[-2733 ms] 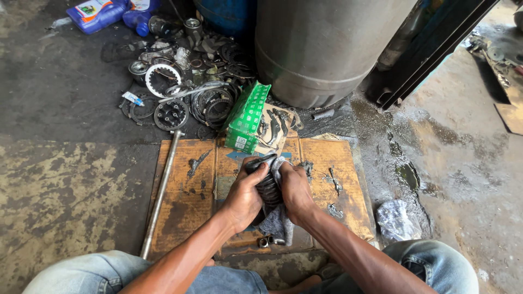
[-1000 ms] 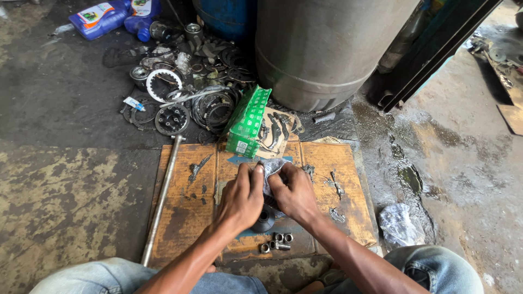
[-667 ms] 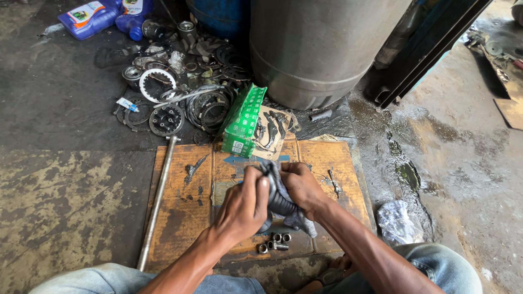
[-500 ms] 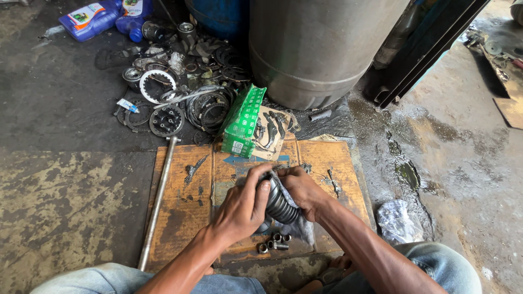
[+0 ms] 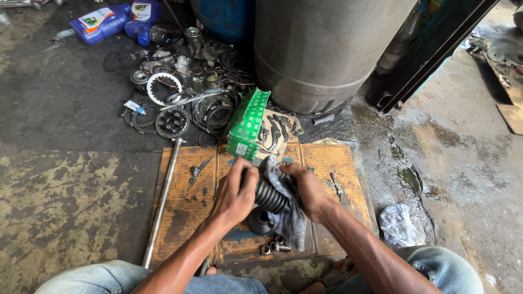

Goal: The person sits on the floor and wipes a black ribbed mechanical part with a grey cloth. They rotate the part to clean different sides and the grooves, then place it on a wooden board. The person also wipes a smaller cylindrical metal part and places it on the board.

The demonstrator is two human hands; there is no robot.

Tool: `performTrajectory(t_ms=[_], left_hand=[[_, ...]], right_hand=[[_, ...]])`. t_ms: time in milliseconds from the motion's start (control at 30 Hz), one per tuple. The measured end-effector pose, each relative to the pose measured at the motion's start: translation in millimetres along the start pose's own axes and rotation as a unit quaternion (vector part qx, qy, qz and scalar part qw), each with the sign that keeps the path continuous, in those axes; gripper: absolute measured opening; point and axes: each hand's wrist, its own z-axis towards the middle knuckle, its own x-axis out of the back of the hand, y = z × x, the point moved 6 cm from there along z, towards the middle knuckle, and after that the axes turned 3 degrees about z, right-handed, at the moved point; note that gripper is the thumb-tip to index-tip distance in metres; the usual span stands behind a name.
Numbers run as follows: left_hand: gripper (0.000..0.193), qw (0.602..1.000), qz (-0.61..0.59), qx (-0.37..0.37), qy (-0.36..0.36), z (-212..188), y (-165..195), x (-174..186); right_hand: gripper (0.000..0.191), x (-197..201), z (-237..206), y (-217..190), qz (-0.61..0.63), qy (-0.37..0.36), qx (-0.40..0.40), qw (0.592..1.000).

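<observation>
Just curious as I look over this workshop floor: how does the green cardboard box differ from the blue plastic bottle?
The green cardboard box is rectangular and leans against the big grey metal drum; the blue plastic bottle is rounded and lies flat on the dark floor. The box rests at the edge of the wooden board, close to the hands; the bottle is far off at the top left. Both lie untouched.

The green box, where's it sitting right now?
In the head view the green box stands just left of centre, at the far edge of the wooden board, beyond both hands and in front of the grey drum.
</observation>
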Motion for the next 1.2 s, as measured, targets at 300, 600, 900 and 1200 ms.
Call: performTrajectory(t_ms=[300, 600, 900, 1200], left_hand=[[0.027, 0.995, 0.036, 0.085, 0.025, -5.6, 3.5, 4.9], [0.03, 0.962, -0.19, 0.187, -0.066, -11.6, 9.9, -2.0], [0.027, 0.991, -0.075, 0.108, -0.036, -14.4, 18.6, 0.2], [0.034, 0.942, -0.138, 0.294, -0.087, -20.4, -7.0, -14.8]], right_hand=[[0.02, -8.5, -10.0, -12.1, -0.311, -0.006, 0.163, 0.936], [0.009, -3.8, -6.8, -14.8, -0.121, -0.071, 0.109, 0.984], [0.013, 2.8, 0.1, -1.9, -0.122, -0.088, 0.244, 0.958], [0.022, -19.9, -28.9, -19.9, -0.394, -0.076, 0.42, 0.814]])
